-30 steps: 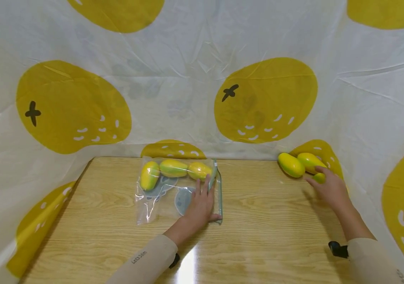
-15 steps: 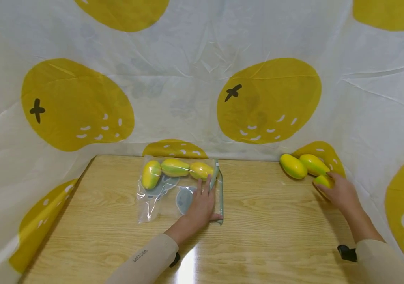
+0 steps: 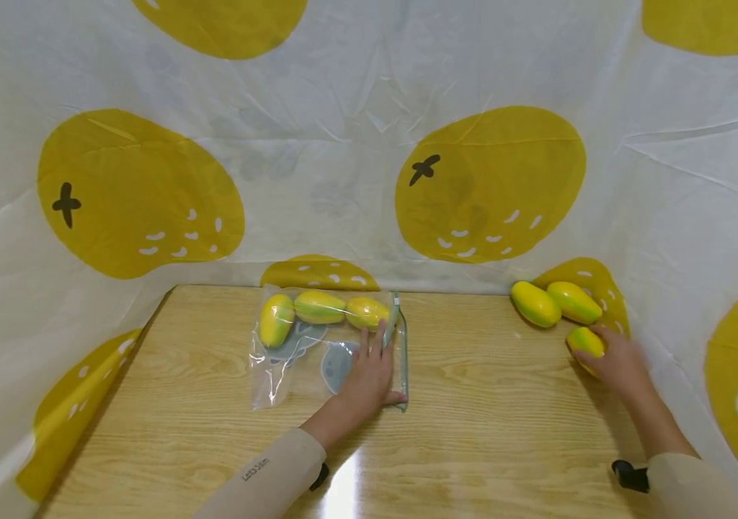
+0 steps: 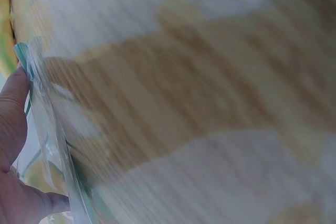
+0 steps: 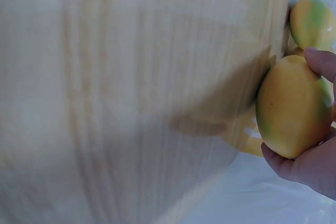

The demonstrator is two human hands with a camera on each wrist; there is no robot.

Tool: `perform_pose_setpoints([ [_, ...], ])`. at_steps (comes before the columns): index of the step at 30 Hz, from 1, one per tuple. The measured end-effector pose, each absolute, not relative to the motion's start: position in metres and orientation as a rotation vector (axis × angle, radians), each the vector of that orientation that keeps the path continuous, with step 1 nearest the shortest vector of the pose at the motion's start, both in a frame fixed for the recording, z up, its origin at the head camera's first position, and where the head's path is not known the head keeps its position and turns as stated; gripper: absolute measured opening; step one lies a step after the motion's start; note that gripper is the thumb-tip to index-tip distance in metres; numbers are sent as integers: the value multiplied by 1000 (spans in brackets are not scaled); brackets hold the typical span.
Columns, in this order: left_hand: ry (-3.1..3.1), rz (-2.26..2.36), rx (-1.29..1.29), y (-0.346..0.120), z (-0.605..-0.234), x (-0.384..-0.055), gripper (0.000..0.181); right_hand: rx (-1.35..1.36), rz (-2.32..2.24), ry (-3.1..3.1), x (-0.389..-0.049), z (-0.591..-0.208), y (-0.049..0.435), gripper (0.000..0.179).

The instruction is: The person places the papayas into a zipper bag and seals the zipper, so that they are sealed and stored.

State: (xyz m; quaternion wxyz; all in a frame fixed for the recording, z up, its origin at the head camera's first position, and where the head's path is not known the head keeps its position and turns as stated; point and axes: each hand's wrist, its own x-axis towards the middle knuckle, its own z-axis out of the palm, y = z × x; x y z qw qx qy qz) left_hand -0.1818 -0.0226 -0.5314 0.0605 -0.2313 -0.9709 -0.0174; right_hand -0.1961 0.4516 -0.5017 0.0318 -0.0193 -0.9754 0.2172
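My left hand (image 3: 367, 375) rests flat on the right part of a clear zip bag (image 3: 300, 393), its fingers spread near the green zip edge (image 3: 403, 360). Inside the bag, along its far side, lie a mango (image 3: 276, 321), a second mango (image 3: 319, 307) and a third mango (image 3: 367, 311). At the right of the table, my right hand (image 3: 622, 364) grips a yellow-green mango (image 5: 291, 106) between thumb and fingers. Just beyond it sit two loose mangoes, a left mango (image 3: 535, 303) and a right mango (image 3: 574, 302), side by side against the cloth.
The wooden table (image 3: 486, 418) is bordered at the back and both sides by a white cloth (image 3: 323, 194) printed with large yellow fruit. Grey printed shapes (image 3: 338, 366) show on the bag.
My right hand has taken hold of the nearest loose mango and drawn it slightly toward me, apart from the other two. The left hand and bag have stayed in place.
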Motion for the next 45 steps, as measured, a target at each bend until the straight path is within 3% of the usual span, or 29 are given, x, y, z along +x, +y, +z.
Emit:
perform_pose_setpoints([
  [8, -2964, -47, -692, -22, -531, -181, 123, -60, 673, -2947, -188, -515, 451, 75],
  [18, -2948, -98, -699, -22, -533, -182, 124, -289, 877, -2948, -172, -516, 449, 83],
  [31, -2925, -137, -701, -22, -533, -182, 124, -21, 916, -2780, -166, -500, 443, 76],
  [45, -2943, -89, -703, -24, -531, -181, 124, 244, 1005, -2787, -172, -470, 389, 80],
])
